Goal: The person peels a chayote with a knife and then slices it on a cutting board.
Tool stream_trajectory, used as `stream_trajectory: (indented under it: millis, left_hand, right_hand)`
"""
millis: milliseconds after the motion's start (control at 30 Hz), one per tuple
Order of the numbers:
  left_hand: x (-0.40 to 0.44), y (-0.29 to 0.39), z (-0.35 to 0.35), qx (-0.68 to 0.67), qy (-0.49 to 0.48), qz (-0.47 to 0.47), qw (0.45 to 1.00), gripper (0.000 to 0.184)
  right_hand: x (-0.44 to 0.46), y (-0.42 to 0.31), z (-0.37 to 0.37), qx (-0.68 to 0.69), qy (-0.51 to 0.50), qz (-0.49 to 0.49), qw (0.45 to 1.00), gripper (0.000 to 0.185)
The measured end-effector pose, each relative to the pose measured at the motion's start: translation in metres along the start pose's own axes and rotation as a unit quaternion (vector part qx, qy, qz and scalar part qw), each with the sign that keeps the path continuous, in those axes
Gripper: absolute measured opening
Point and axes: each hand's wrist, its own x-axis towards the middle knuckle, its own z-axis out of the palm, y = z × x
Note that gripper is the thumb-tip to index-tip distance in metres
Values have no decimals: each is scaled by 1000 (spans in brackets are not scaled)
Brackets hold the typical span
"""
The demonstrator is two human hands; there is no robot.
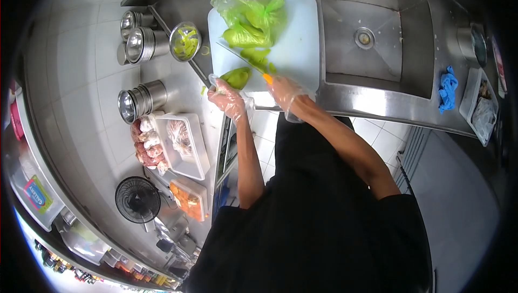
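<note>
My right hand [287, 94], in a clear plastic glove, grips the orange handle of a knife [242, 58], whose blade points up and left over the white cutting board [299, 39]. At the board's lower left corner, my gloved left hand [227, 99] has its fingers on a green vegetable piece [236, 78]; how firmly it grips is hard to see. Sliced green pieces [255, 56] lie beside the blade. Behind them on the board rests a green plastic bag [249, 20] with more green vegetables inside.
Left of the board is a metal strainer [185, 41] holding green slices. Steel containers [143, 100] stand along the wall, near a plastic tub [186, 144] of meat and a black fan [137, 199]. At right are a sink [364, 72] and a blue cloth [448, 89].
</note>
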Motion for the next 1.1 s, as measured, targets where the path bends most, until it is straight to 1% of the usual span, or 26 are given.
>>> stream_trajectory:
  millis: [33, 100, 133, 233, 333, 367, 467, 500, 600, 700, 833, 933, 1033, 1100]
  left_hand:
    - [-4, 12, -7, 13, -26, 13, 999, 59]
    - [1, 6, -14, -9, -66, 64, 996, 64]
    - [4, 3, -15, -22, -86, 92, 992, 67]
    - [3, 5, -20, 103, -99, 179, 973, 72]
    - [-2, 25, -25, 100, -161, 214, 958, 72]
    - [-1, 20, -21, 129, -141, 197, 962, 60]
    - [-5, 53, -19, 217, -141, 128, 957, 53]
    - [-1, 51, -17, 238, -95, 172, 951, 62]
    - [14, 53, -21, 302, -114, 75, 943, 77]
    - [14, 56, -22, 318, -109, 58, 940, 86]
    - [11, 62, -25, 349, -142, 19, 926, 98]
    - [8, 60, -22, 349, -136, 18, 927, 97]
    - [5, 56, -19, 320, -132, 51, 937, 85]
    - [3, 53, -17, 326, -122, 82, 934, 81]
  right_hand:
    - [-17, -9, -7, 5, -3, 21, 1000, 38]
    - [-51, -29, -31, 13, -6, 62, 998, 37]
    - [-54, -29, -30, 17, -4, 58, 998, 36]
    - [-48, -30, -19, 28, 8, 44, 999, 34]
    - [-23, -21, -1, 28, 22, 25, 999, 33]
    - [-17, -18, 2, 23, 28, 16, 999, 32]
    - [-2, -9, 10, 8, 34, -1, 999, 33]
    - [1, -8, 10, 4, 35, -6, 999, 33]
    - [-38, -30, -19, 12, 25, 33, 999, 35]
    - [-90, -53, -54, 31, -3, 70, 997, 37]
    - [-112, -56, -51, 0, -9, 44, 999, 36]
    - [-119, -62, -61, -1, -11, 22, 1000, 35]
    - [-119, -70, -71, 7, -51, 44, 998, 29]
    - [-116, -68, -66, -10, -30, 49, 998, 32]
